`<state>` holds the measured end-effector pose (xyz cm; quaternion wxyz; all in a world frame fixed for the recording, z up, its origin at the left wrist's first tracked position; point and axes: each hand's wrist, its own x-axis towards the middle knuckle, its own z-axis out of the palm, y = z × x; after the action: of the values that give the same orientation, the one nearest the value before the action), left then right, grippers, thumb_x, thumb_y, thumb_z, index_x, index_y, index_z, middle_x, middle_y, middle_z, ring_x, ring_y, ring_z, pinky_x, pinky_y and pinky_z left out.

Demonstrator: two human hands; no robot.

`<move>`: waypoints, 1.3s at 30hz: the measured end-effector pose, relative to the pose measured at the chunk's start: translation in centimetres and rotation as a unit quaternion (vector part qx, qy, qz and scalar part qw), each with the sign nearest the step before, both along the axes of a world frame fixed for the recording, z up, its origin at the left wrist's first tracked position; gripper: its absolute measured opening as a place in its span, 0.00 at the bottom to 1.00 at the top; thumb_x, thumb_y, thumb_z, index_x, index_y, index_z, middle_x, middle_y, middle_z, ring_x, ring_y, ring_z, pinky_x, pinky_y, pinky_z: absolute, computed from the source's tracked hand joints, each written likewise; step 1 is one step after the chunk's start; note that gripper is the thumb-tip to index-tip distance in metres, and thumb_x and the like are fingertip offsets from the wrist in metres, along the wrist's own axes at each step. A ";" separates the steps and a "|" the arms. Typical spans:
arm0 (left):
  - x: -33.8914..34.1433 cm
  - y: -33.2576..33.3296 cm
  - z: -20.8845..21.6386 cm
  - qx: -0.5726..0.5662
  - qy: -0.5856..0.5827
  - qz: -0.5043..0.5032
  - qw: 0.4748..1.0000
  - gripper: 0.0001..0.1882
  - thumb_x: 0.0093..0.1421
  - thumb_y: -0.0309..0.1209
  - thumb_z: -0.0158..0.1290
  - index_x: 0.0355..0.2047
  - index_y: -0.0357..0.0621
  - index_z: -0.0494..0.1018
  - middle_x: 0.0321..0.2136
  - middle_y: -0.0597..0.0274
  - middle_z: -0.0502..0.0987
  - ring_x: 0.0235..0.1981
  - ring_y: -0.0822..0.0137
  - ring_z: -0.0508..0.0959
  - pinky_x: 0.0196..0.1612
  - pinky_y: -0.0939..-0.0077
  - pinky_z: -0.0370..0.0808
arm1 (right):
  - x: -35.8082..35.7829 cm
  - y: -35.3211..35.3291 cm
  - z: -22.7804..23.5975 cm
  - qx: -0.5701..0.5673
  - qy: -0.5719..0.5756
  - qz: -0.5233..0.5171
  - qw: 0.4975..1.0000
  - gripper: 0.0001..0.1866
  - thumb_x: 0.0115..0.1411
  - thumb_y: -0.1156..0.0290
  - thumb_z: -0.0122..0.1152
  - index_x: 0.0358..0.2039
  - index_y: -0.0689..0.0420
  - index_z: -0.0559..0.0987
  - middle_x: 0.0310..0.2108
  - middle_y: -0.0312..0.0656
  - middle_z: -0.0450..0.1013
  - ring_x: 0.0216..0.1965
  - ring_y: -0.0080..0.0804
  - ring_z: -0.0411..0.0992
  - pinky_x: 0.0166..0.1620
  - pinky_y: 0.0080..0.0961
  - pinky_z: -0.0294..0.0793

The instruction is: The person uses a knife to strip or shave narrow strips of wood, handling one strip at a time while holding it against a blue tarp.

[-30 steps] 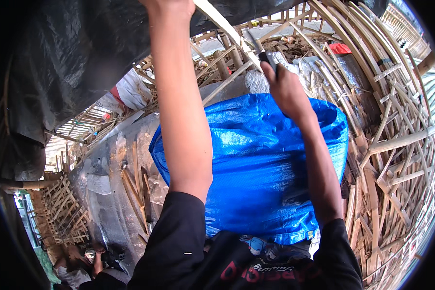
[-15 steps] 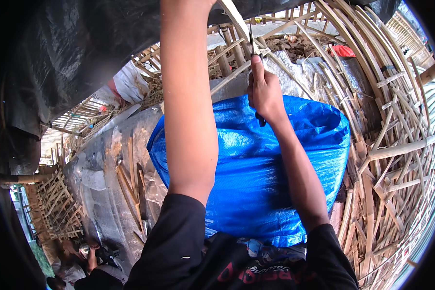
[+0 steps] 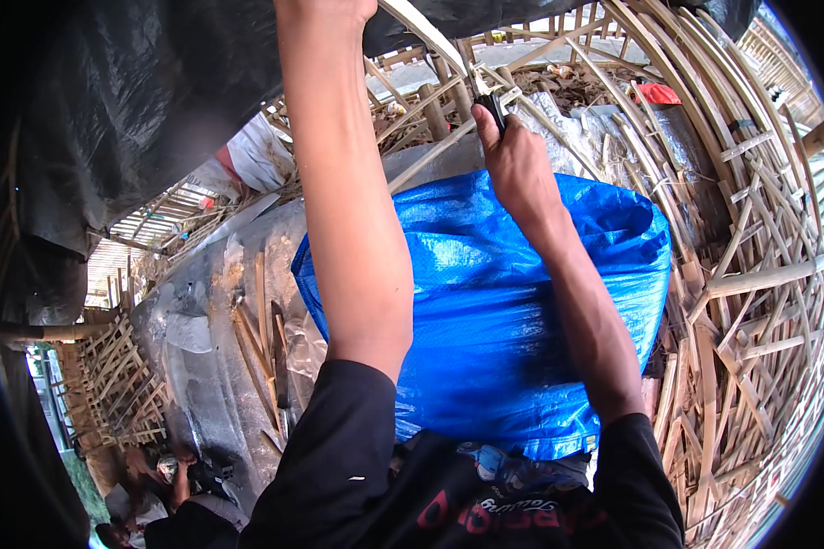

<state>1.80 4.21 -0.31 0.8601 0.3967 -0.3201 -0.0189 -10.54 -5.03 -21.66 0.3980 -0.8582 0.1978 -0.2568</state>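
My right hand (image 3: pixel 520 165) is closed around the black handle of a knife (image 3: pixel 491 108), thumb along the handle. Its blade meets the end of a pale bamboo strip (image 3: pixel 423 26) that curves up out of view. At the top edge my left hand (image 3: pixel 328 7) shows only in part. The strip leaves the picture right beside it, and its fingers are hidden beyond the edge. A blue plastic tarp (image 3: pixel 485 329) covers my lap beneath both forearms.
Bamboo strips and lattice (image 3: pixel 751 284) crowd the right side. On the grey plastic sheet (image 3: pixel 188 393) at left lie several slats (image 3: pixel 256 361) and a dark, narrow tool (image 3: pixel 280 366). Black sheeting (image 3: pixel 146 101) hangs at upper left. Another person (image 3: pixel 178 512) sits at lower left.
My left arm has shifted left at the top. My right hand has moved slightly right and turned, with the knife tilted more to the left. The whole view has shifted a little.
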 end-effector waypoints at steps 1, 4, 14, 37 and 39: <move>0.3 0.5 0.1 0.003 -0.001 0.004 1.000 0.24 0.62 0.39 0.46 0.12 0.58 0.49 0.09 0.74 0.48 0.07 0.76 0.50 0.11 0.79 0.45 | 0.0 0.1 0.3 -0.025 -0.003 0.006 1.000 0.32 0.70 0.47 0.49 0.29 0.70 0.74 0.19 0.68 0.71 0.28 0.70 0.74 0.30 0.56 0.70; 0.8 0.9 0.2 -0.007 -0.020 -0.089 0.996 0.23 0.62 0.39 0.45 0.12 0.57 0.50 0.09 0.73 0.48 0.07 0.76 0.50 0.11 0.78 0.45 | -0.2 -3.8 1.3 -0.082 0.068 -0.003 0.994 0.32 0.70 0.47 0.50 0.30 0.71 0.74 0.20 0.66 0.72 0.28 0.67 0.75 0.30 0.55 0.71; -2.7 -2.4 0.5 -0.008 -0.065 0.124 0.990 0.21 0.61 0.35 0.46 0.14 0.57 0.51 0.09 0.74 0.49 0.08 0.76 0.50 0.11 0.78 0.45 | -2.0 -0.1 5.8 0.230 -0.183 0.057 0.954 0.34 0.72 0.39 0.35 0.20 0.55 0.67 0.13 0.34 0.63 0.15 0.20 0.62 0.18 0.21 0.60; -6.2 -5.0 0.8 -0.017 -0.100 0.126 0.987 0.21 0.62 0.36 0.45 0.15 0.56 0.51 0.10 0.74 0.50 0.08 0.77 0.50 0.12 0.78 0.46 | -2.7 -1.5 3.7 0.263 -0.073 0.029 0.962 0.38 0.72 0.38 0.33 0.15 0.56 0.68 0.12 0.36 0.64 0.16 0.26 0.65 0.22 0.28 0.64; -6.7 -4.8 0.1 -0.022 -0.114 0.111 0.987 0.21 0.62 0.36 0.45 0.14 0.56 0.51 0.10 0.74 0.50 0.08 0.77 0.50 0.12 0.78 0.46 | -0.8 -1.4 -1.2 0.157 -0.002 0.008 0.988 0.40 0.72 0.39 0.35 0.19 0.65 0.72 0.15 0.52 0.68 0.19 0.46 0.70 0.29 0.44 0.68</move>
<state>-4.90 -0.60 -0.24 0.8232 0.4108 -0.3700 0.1291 -11.36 -6.41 -22.90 0.5301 -0.7863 0.2279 -0.2209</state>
